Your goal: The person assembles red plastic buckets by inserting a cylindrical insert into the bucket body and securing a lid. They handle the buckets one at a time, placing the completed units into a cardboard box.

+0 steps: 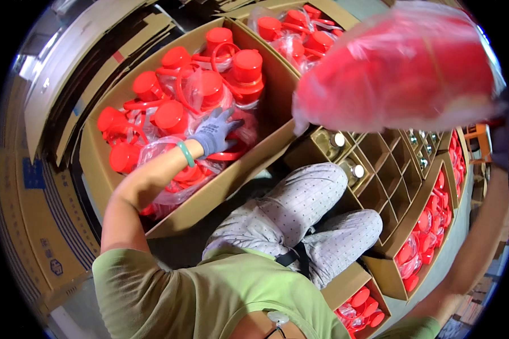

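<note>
My left hand point(215, 133), in a grey glove, reaches into a large cardboard box point(283, 101). Its fingers are spread over red-topped containers point(169, 117) with red loop handles, several of them wrapped in clear plastic. At the far right edge, my gloved right hand point(500, 133) is dark and blurred. It grips the end of a bulky red bundle point(396, 73) in clear plastic, raised high over the boxes. What lies inside the bundle cannot be made out.
A divided carton point(379, 164) with a few silver-capped bottles point(353, 170) stands beyond my knees. More boxes of red-topped pieces point(427, 226) line the right side, and another point(362, 308) sits below. Flattened cardboard point(56, 209) leans at the left.
</note>
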Tool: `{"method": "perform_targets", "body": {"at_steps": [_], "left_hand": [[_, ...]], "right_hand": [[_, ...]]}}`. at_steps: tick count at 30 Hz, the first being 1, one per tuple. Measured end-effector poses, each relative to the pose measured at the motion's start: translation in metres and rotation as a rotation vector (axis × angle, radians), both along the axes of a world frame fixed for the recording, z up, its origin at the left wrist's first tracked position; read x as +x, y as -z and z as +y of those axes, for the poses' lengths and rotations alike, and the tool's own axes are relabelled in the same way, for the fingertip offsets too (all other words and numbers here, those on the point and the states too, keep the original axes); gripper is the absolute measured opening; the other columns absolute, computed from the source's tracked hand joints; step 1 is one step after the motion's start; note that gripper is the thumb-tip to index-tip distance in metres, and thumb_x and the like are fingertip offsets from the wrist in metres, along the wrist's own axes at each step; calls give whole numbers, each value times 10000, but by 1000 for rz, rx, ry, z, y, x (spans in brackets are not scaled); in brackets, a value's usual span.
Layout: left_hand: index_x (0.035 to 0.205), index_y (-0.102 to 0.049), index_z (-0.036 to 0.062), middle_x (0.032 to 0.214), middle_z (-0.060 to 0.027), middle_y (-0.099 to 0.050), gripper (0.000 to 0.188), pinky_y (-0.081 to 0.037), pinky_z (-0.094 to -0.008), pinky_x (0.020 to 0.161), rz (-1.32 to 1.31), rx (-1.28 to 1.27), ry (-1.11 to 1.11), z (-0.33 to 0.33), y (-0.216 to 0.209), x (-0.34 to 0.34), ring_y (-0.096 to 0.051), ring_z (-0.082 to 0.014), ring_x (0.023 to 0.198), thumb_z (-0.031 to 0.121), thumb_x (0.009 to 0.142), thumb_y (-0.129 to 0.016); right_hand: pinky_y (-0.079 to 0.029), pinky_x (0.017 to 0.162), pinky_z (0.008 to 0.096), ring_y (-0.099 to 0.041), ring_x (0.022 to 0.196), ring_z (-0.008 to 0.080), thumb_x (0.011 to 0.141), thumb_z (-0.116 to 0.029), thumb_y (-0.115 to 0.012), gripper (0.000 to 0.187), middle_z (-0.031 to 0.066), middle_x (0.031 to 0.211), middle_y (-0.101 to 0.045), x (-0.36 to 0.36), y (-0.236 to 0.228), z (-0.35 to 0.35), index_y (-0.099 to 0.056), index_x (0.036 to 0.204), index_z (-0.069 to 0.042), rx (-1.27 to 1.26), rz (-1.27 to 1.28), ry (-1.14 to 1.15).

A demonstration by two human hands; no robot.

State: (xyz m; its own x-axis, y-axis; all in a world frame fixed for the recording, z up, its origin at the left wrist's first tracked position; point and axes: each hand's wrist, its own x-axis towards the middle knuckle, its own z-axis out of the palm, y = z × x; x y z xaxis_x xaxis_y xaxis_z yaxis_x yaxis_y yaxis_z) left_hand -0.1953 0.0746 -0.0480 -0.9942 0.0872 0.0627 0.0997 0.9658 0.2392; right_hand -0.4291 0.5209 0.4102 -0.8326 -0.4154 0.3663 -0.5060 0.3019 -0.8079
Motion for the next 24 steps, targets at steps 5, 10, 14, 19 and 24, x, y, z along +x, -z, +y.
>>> {"method": "perform_targets", "body": {"at_steps": [5,10,14,19,24], "left_hand": [[1319,-579,201,1447,-216,-424,584,-405,-546,1047,-31,56,-172,-3,-4,27,-413,-502,1271,333,763,-695],[1318,-578,222,1435,-202,-435,596,-413,-545,1044,101,174,-119,0,-1,16,-438,-472,1264,294,749,-737],[1284,-600,228,1439,-151,-438,567,-415,-551,1037,75,173,-178,2,-4,23,-414,-474,1281,343,745,-733],[1276,-613,227,1419,-167,-453,568,-421,-539,1032,94,205,-166,-1,-3,20,-425,-455,1278,336,733,-742],[1264,-630,214,1414,-176,-465,561,-432,-547,1022,50,200,-209,5,-17,21,-435,-474,1267,320,724,-745]], "right_hand": [[-495,915,281,-613,1046,134,1000,-237,-537,411,50,1253,-646,-7,99,-171,-543,1379,-78,-499,-275,97],[-503,965,291,-606,1135,158,983,-277,-581,378,90,1266,-645,-21,102,-201,-605,1305,-81,-193,217,-77],[-478,999,296,-584,1189,190,1001,-248,-536,387,138,1322,-603,13,108,-249,-581,1332,-52,-452,-23,-208],[-427,1065,333,-562,1226,219,987,-252,-554,410,157,1342,-586,18,118,-260,-578,1324,-19,-531,-256,-101],[-420,1080,366,-514,1286,253,981,-243,-565,440,165,1410,-525,29,126,-252,-543,1350,-6,-480,-209,19]]}}
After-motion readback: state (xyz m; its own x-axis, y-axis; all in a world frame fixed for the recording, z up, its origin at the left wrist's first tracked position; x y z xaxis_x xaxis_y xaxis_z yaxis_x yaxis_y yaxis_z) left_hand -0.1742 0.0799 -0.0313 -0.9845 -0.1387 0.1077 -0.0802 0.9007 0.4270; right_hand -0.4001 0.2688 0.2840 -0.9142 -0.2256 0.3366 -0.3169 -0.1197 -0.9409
